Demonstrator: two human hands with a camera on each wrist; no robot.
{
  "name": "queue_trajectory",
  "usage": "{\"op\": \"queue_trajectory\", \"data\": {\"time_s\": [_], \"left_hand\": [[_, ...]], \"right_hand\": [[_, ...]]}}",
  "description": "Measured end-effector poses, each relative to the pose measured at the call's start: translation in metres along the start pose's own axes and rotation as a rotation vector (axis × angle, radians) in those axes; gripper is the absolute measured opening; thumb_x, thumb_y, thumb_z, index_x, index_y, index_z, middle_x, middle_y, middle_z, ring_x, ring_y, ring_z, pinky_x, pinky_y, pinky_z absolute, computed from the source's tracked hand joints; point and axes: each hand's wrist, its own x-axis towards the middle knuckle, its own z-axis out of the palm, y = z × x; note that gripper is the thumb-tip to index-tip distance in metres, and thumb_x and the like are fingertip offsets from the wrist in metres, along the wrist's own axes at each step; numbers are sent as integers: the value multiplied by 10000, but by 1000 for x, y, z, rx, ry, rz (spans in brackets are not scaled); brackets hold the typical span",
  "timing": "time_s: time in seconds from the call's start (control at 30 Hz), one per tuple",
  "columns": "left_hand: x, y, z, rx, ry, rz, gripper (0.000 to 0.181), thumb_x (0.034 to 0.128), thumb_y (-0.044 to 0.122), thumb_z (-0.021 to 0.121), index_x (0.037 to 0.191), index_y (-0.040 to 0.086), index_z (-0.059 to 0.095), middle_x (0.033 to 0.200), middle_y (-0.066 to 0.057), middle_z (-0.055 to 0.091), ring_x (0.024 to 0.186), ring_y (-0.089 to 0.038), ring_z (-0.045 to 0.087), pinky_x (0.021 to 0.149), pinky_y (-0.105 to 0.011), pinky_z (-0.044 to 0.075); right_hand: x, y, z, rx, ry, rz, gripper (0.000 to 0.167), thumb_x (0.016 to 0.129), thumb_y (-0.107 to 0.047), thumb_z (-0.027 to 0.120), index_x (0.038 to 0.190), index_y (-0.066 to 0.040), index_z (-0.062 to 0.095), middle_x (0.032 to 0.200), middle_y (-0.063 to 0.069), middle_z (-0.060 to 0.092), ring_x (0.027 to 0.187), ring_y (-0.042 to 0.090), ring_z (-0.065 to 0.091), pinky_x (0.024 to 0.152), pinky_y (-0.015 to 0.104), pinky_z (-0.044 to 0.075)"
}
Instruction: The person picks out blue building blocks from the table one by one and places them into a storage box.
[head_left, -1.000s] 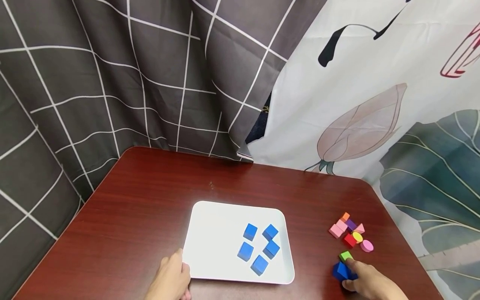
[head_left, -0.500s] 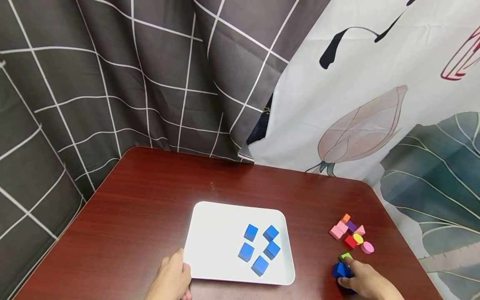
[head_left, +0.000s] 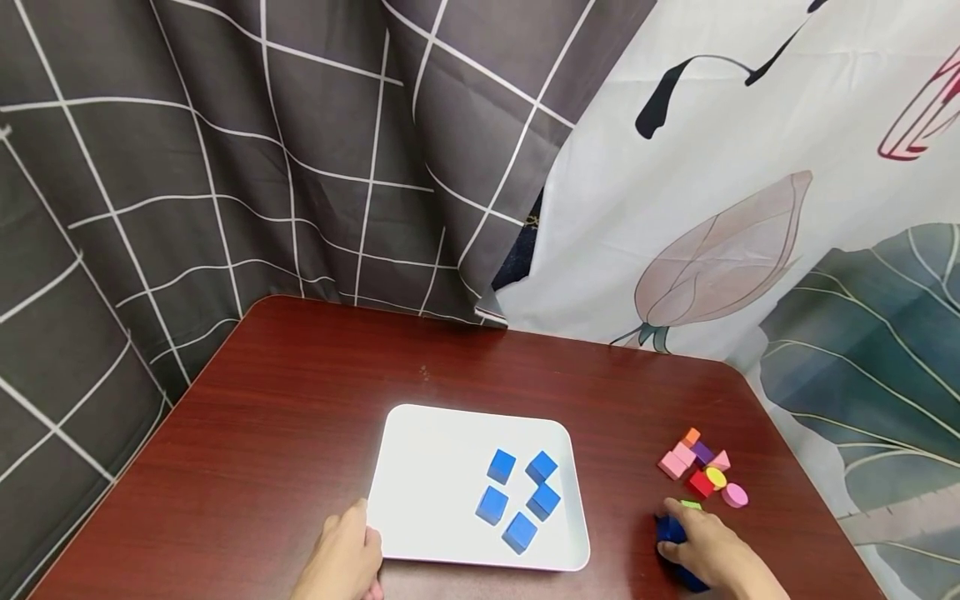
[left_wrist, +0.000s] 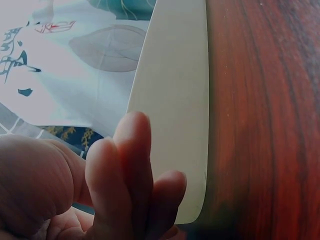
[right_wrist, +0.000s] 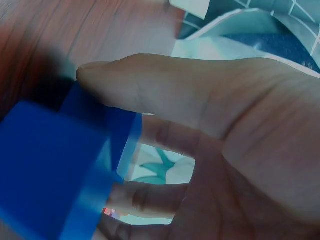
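My left hand (head_left: 341,552) grips the left front corner of a white tray (head_left: 423,483); in the left wrist view its curled fingers (left_wrist: 132,155) lie against the tray's outer wall. Several blue cubes (head_left: 491,505) sit in the tray's right half. On the table to the right, my right hand (head_left: 712,546) pinches a blue cube (head_left: 670,531) between thumb and fingers. A second blue cube (right_wrist: 45,165) lies close to it, nearer the camera in the right wrist view. A green block (head_left: 691,504) is mostly hidden behind the right hand.
Beyond the right hand lies a loose group of small blocks: pink cubes (head_left: 677,460), a red block (head_left: 701,483), a yellow piece (head_left: 716,477), a pink disc (head_left: 735,495) and others. Curtains (head_left: 300,150) hang behind the brown table (head_left: 300,400).
My right hand has shifted slightly left and forward, and its blue cube has moved left with it. The green block is now more covered. The left hand and tray stay put.
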Motion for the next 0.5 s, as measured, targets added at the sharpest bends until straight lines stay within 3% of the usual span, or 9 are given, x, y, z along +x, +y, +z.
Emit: {"op": "queue_trajectory", "data": {"time_s": [0.13, 0.3, 0.5], "left_hand": [[0, -1, 0, 1, 0, -1, 204, 809, -19, 376, 939, -121, 497, 354, 28, 463, 268, -82, 469, 324, -238, 413], [1, -1, 2, 2, 15, 12, 148, 803, -23, 384, 870, -84, 500, 342, 34, 456, 259, -77, 461, 316, -238, 405], [1, -2, 2, -4, 13, 15, 195, 797, -23, 378, 917, -117, 499, 340, 41, 456, 255, -72, 454, 310, -243, 404]], "right_hand": [[-2, -15, -2, -26, 32, -46, 657, 714, -382, 711, 1232, -34, 506, 1079, 203, 553, 882, 330, 515, 713, 641, 436], [-4, -36, -4, -77, 107, -160, 514, 731, -253, 727, 1165, -36, 560, 1050, 158, 588, 913, 302, 548, 760, 600, 450], [-3, -67, -8, -131, 212, -274, 349, 712, -161, 734, 1024, -80, 600, 928, 89, 605, 844, 253, 559, 734, 513, 483]]}}
